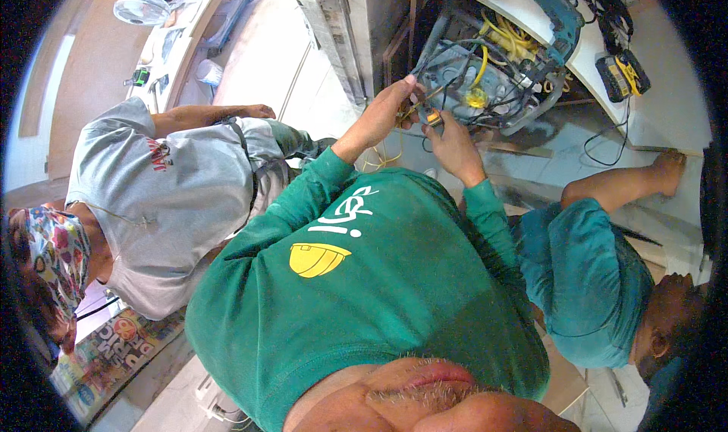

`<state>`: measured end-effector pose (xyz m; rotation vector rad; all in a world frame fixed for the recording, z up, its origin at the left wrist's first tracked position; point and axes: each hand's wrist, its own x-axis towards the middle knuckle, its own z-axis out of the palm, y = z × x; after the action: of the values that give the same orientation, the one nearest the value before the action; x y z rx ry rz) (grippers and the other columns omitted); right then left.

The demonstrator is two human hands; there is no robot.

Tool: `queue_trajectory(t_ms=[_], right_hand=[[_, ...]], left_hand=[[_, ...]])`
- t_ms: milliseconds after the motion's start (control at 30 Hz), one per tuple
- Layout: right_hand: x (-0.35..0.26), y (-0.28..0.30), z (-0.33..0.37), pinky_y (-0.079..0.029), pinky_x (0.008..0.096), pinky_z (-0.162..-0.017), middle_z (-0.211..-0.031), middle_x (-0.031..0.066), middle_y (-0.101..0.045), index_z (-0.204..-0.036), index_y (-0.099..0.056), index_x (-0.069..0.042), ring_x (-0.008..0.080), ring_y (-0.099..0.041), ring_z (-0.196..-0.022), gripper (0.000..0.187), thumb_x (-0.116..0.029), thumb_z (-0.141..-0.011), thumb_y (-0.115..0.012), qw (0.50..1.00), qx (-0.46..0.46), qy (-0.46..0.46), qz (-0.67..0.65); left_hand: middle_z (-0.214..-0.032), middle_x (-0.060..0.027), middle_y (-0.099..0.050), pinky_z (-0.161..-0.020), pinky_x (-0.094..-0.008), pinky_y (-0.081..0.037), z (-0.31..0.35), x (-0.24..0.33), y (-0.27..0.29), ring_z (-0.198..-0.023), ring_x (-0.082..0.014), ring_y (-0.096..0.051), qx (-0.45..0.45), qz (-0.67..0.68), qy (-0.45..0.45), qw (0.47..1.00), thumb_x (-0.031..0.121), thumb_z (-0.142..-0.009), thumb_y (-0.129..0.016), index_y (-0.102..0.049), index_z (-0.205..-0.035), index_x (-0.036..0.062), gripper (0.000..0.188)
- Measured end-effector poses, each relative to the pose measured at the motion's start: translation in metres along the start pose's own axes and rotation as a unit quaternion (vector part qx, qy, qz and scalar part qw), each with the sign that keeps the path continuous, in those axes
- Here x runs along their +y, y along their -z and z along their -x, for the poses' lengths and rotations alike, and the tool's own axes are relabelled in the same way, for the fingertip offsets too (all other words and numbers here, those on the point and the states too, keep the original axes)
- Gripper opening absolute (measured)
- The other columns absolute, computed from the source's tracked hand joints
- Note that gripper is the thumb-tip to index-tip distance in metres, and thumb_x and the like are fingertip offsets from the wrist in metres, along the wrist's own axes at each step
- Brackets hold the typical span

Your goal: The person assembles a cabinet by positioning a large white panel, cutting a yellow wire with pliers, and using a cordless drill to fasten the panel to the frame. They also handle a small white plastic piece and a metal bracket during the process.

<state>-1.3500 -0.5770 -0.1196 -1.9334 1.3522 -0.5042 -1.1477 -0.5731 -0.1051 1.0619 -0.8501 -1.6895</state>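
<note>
My left hand [394, 106] is closed, its fingers pinching thin yellowish wire [406, 115]. Close beside it, my right hand [456, 145] grips a small dark object with an orange part [434, 118]; its exact kind is too small to make out. Both hands are at the near edge of a grey open casing [447, 68] with a tubular frame. Black cables and a bundle of yellow cable [516, 37] lie in and over this casing. More thin yellow wire [383, 157] hangs below my left hand.
On a white surface at right are a teal power tool [560, 34] and a black-and-yellow battery pack [623, 75]. A person in grey [178, 174] stands at left; another in teal [588, 280] is at right, one arm reaching out. A cluttered shelf [182, 53] stands far left.
</note>
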Motion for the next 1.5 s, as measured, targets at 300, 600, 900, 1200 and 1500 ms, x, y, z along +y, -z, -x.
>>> queue_trajectory(t_ms=[300, 600, 900, 1200, 1500], right_hand=[[0.003, 0.009, 0.007, -0.048, 0.0510, -0.098, -0.120, 0.0332, -0.066, -0.134, -0.054, 0.003, 0.0508, -0.061, -0.116, 0.053, -0.031, -0.096, -0.067, 0.999, -0.016, -0.042, 0.022], [-0.003, 0.018, 0.008, -0.048, 0.0534, -0.097, -0.118, 0.0342, -0.066, -0.134, -0.055, 0.004, 0.0508, -0.061, -0.116, 0.053, -0.031, -0.096, -0.067, 0.997, -0.042, -0.070, 0.016], [0.049, -0.032, 0.029, -0.053, 0.0569, -0.088, -0.106, 0.0308, -0.070, -0.121, -0.062, -0.003, 0.0512, -0.067, -0.101, 0.045, -0.036, -0.092, -0.071, 0.996, -0.043, -0.073, 0.032], [0.107, -0.062, 0.061, -0.052, 0.0536, -0.091, -0.109, 0.0291, -0.071, -0.130, -0.063, -0.006, 0.0478, -0.068, -0.106, 0.057, -0.042, -0.086, -0.075, 0.977, -0.141, -0.162, 0.002], [0.074, -0.038, 0.076, -0.051, 0.0580, -0.093, -0.118, 0.0294, -0.069, -0.134, -0.058, -0.007, 0.0499, -0.065, -0.112, 0.061, -0.047, -0.089, -0.071, 0.956, -0.219, -0.177, 0.089]], left_hand=[[-0.100, 0.0017, -0.064, -0.072, -0.0282, -0.048, -0.020, -0.028, 0.013, -0.083, -0.0105, -0.058, -0.093, 0.025, 0.010, 0.995, 0.020, -0.099, -0.062, -0.063, -0.131, 0.0104, 0.033], [-0.100, 0.0018, -0.064, -0.066, -0.0241, -0.044, -0.013, -0.011, 0.004, -0.077, -0.0076, -0.054, -0.064, -0.006, 0.048, 0.997, 0.024, -0.097, -0.065, -0.066, -0.128, 0.0088, 0.034], [-0.073, 0.0017, -0.063, -0.052, -0.0266, -0.034, -0.024, -0.067, 0.000, -0.059, -0.0078, -0.044, 0.021, -0.150, 0.082, 0.985, 0.029, -0.088, -0.073, -0.081, -0.097, 0.0059, 0.026], [-0.085, -0.0032, -0.075, -0.070, -0.0313, -0.047, -0.009, -0.121, 0.000, -0.073, -0.0145, -0.060, -0.046, -0.205, 0.081, 0.974, 0.025, -0.090, -0.074, -0.081, -0.098, 0.0032, 0.024], [-0.074, -0.0083, -0.071, -0.070, -0.0360, -0.050, -0.020, -0.172, 0.029, -0.072, -0.0181, -0.063, -0.107, -0.349, 0.026, 0.931, 0.029, -0.089, -0.078, -0.083, -0.093, 0.0062, 0.024]])
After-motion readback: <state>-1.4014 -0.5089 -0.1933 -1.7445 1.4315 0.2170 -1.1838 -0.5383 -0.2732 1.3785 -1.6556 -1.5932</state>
